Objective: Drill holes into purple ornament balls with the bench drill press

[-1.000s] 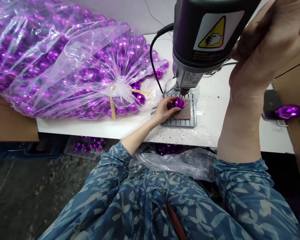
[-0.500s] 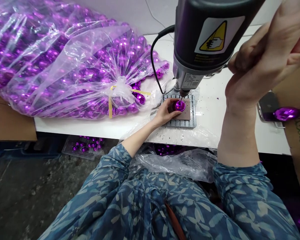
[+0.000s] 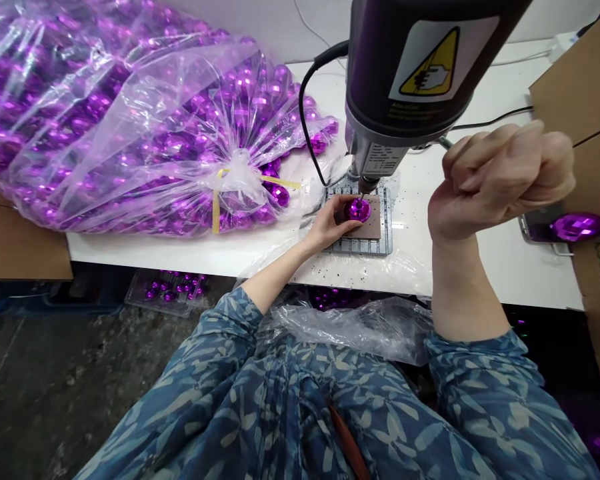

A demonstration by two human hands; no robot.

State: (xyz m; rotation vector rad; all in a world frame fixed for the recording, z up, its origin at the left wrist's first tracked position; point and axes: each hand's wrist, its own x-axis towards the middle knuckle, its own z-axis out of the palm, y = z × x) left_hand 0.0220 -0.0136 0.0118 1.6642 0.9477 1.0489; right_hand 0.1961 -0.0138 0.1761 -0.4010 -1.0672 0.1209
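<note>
My left hand (image 3: 329, 225) is closed around a shiny purple faceted ball (image 3: 359, 210), thumb and fingers on its sides. The ball rests on a brown board (image 3: 373, 227) laid on the slotted metal base (image 3: 386, 241) of a bench drill press (image 3: 410, 80). The drill chuck (image 3: 368, 185) stands right above the ball, its thin bit at the ball's top; how deep it reaches I cannot tell. My right hand (image 3: 503, 180) is a fist on the drill press lever (image 3: 445, 143), whose far part is hidden in the fingers.
A big tied clear bag (image 3: 145, 133) of purple balls fills the left of the white table (image 3: 130, 250). At right lie a phone (image 3: 537, 225), another purple ball (image 3: 579, 227) and cardboard (image 3: 595, 287). Dark shavings dot the base and table. Below left is a clear tray (image 3: 165, 293) with balls.
My right hand has come down and toward me with the lever, from beside the motor housing. My left hand and the ball have stayed in place.
</note>
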